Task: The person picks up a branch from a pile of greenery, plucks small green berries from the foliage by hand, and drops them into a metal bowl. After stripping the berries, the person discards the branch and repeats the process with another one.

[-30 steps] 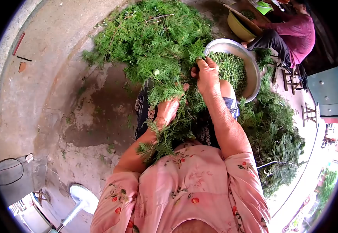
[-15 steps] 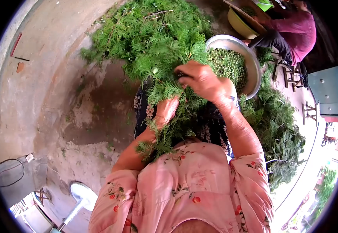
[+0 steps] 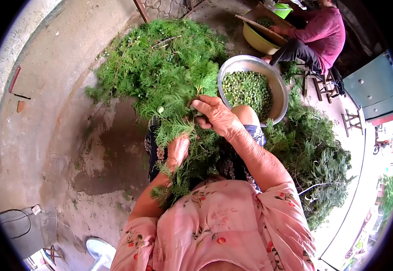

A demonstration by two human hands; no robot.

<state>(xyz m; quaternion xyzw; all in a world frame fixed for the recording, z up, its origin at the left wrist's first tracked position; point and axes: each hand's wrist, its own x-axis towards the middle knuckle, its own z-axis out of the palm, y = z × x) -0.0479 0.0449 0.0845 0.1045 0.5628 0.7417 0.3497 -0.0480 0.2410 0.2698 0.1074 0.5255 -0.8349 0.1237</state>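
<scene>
My left hand (image 3: 178, 150) is wrapped round a leafy green branch (image 3: 198, 151) above my lap, its fingers partly hidden by foliage. Just above and to the right of it, my right hand (image 3: 216, 115) is closed, thumb and fingers pinched at the branch; what lies between the fingertips is too small to make out. A round green cone (image 3: 160, 109) shows on the foliage left of my hands. Beyond my right knee stands a metal basin (image 3: 281, 97) holding many small green cones (image 3: 247, 91).
A large heap of cut greenery (image 3: 160, 58) lies ahead, another (image 3: 318, 153) to the right. At the upper right a person in a pink top (image 3: 325, 34) sits by a yellow basin (image 3: 257, 41). Small wooden stools (image 3: 352, 122) and a white fan (image 3: 100, 250) stand farther off.
The view has shifted, so basin and person appear farther left. My right hand has turned and its fingers now pinch at the branch. My left hand still holds the branch.
</scene>
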